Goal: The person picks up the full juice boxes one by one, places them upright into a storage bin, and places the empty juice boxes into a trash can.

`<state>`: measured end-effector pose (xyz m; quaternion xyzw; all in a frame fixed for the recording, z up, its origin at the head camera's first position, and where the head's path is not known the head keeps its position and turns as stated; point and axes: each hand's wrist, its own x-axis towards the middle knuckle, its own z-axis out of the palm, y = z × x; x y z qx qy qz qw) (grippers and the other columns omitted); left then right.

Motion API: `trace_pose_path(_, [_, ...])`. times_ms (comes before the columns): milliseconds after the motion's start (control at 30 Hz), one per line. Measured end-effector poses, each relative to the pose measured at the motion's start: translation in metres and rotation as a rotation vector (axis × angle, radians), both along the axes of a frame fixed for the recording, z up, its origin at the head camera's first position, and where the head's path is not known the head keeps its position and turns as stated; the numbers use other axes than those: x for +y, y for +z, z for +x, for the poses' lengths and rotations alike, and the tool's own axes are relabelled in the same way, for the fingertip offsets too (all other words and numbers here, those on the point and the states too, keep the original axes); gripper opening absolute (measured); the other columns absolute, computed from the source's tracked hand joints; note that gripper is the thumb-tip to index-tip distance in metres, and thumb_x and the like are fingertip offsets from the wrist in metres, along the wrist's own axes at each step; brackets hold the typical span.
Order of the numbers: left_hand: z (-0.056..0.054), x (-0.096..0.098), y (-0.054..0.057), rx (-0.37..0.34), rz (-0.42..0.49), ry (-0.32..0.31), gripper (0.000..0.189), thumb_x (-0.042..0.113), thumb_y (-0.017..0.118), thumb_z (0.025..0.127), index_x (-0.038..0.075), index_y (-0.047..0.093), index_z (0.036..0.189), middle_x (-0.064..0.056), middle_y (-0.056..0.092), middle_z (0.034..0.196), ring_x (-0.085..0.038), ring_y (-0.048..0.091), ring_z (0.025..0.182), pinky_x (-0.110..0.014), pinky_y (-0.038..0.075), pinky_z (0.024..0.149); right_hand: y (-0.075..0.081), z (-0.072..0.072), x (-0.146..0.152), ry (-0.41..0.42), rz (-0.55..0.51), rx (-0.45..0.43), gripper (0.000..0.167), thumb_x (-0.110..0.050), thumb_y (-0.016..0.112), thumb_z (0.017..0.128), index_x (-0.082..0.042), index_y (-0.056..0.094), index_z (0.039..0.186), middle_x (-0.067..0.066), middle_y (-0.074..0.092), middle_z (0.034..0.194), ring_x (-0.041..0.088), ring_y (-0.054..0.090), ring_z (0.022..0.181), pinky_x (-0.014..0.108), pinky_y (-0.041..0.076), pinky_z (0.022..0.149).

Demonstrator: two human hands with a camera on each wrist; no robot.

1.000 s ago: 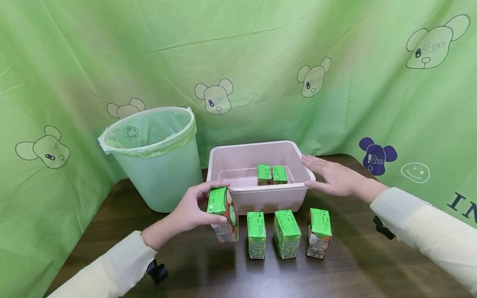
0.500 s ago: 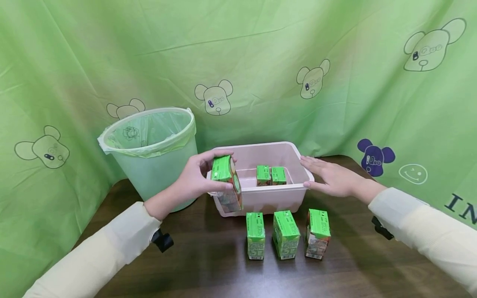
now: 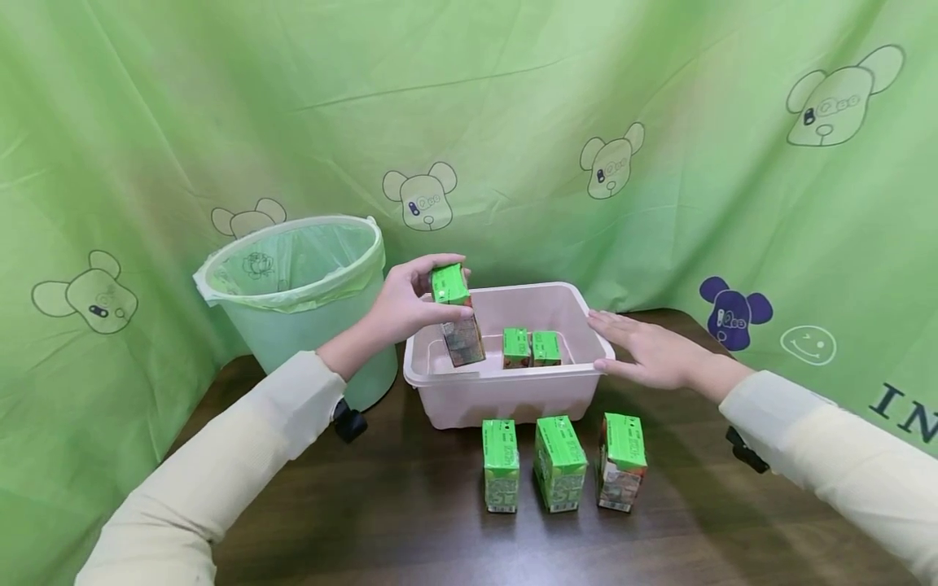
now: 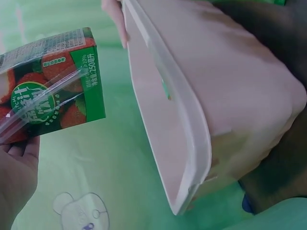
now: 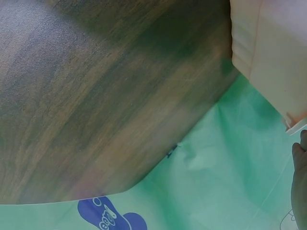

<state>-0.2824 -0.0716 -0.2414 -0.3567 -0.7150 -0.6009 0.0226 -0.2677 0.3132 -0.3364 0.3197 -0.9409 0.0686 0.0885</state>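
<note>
My left hand (image 3: 407,303) grips a green-topped juice box (image 3: 462,332) between thumb and fingers, tilted over the left part of a pale pink plastic bin (image 3: 506,399). In the left wrist view the juice box (image 4: 53,88) shows strawberries and a straw in clear wrap on its side. My right hand (image 3: 652,348) rests with straight fingers at the bin's right rim. Two more juice boxes (image 3: 516,347) stand side by side inside the bin. Before it, three juice boxes stand in a row on the table: a left one (image 3: 501,465), a middle one (image 3: 560,464) and a right one (image 3: 621,462).
A tall green wastebasket (image 3: 322,334) with a clear liner stands left of the bin, close to my left forearm. The dark wooden table (image 3: 410,521) ends at a green curtain (image 3: 513,98) printed with bear heads behind and around it.
My left hand has lifted the juice box from in front of the bin, up and over its front left rim. The right hand has stayed at the right rim.
</note>
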Motion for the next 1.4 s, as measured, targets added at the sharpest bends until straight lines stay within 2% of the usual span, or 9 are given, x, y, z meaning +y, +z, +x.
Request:
trace_pose_path(133, [-0.015,0.006,-0.004,0.008,-0.022,0.047,0.061,-0.002,0.082,0.072,0.002,0.059,0.129,-0.009,0.068,0.114,-0.018,0.064,0.087,-0.028,0.055,0.073,0.0,0.0,0.0,0.001,-0.003,-0.001,0.073,-0.042,0.056,0.097,0.003,0.032,0.148,0.02,0.028,0.154,0.041,0.028,0.139,0.057,0.029,0.108])
trace_pose_path(267, [-0.029,0.011,-0.009,0.009,-0.067,0.062,0.061,0.002,0.083,0.073,0.004,0.059,0.129,-0.008,0.067,0.113,-0.018,0.062,0.085,-0.028,0.054,0.072,0.0,0.001,-0.001,-0.002,-0.007,-0.001,0.073,-0.042,0.056,0.097,0.004,0.032,0.149,0.02,0.028,0.155,0.041,0.028,0.139,0.056,0.029,0.109])
trace_pose_path(500, [-0.049,0.018,-0.024,-0.024,-0.15,0.033,0.059,0.003,0.082,0.075,0.005,0.058,0.129,-0.007,0.065,0.115,-0.018,0.059,0.084,-0.028,0.053,0.072,-0.001,0.001,-0.001,0.0,-0.016,0.005,0.073,-0.041,0.057,0.097,0.004,0.032,0.148,0.021,0.029,0.154,0.04,0.027,0.14,0.055,0.028,0.109])
trace_pose_path(667, [-0.059,0.021,-0.034,-0.045,-0.207,0.026,0.06,0.004,0.082,0.076,0.004,0.057,0.13,-0.008,0.065,0.108,-0.018,0.059,0.081,-0.028,0.053,0.07,-0.002,0.001,-0.001,0.001,-0.013,0.005,0.073,-0.042,0.056,0.097,0.004,0.032,0.148,0.021,0.029,0.154,0.04,0.028,0.139,0.056,0.028,0.109])
trace_pose_path(900, [-0.068,0.024,-0.042,-0.022,-0.315,0.059,0.061,0.008,0.083,0.075,0.005,0.057,0.13,-0.01,0.064,0.095,-0.017,0.058,0.078,-0.027,0.052,0.068,-0.003,0.0,0.0,0.0,-0.015,0.017,0.073,-0.043,0.056,0.097,0.004,0.033,0.148,0.021,0.03,0.153,0.041,0.029,0.139,0.057,0.03,0.108])
trace_pose_path(1000, [-0.071,0.025,-0.048,-0.024,-0.373,0.078,0.061,0.012,0.084,0.075,0.007,0.058,0.131,-0.008,0.064,0.095,-0.016,0.059,0.079,-0.027,0.051,0.07,-0.003,0.0,0.001,0.001,-0.022,0.026,0.073,-0.043,0.057,0.096,0.003,0.033,0.148,0.02,0.031,0.153,0.04,0.03,0.139,0.057,0.031,0.108])
trace_pose_path(1133, [-0.074,0.028,-0.056,-0.036,-0.431,0.062,0.064,0.015,0.083,0.075,0.008,0.056,0.132,-0.007,0.063,0.097,-0.016,0.06,0.081,-0.027,0.052,0.072,-0.004,-0.001,0.001,0.004,-0.017,0.024,0.073,-0.043,0.057,0.096,0.003,0.033,0.148,0.021,0.031,0.153,0.04,0.029,0.139,0.057,0.03,0.107])
trace_pose_path(1400, [-0.076,0.033,-0.068,-0.01,-0.532,0.037,0.071,0.019,0.085,0.075,0.004,0.053,0.136,-0.006,0.06,0.106,-0.013,0.058,0.084,-0.024,0.049,0.076,-0.004,0.0,0.001,-0.006,-0.016,0.012,0.074,-0.043,0.056,0.097,0.002,0.032,0.149,0.02,0.03,0.154,0.04,0.028,0.139,0.057,0.029,0.108])
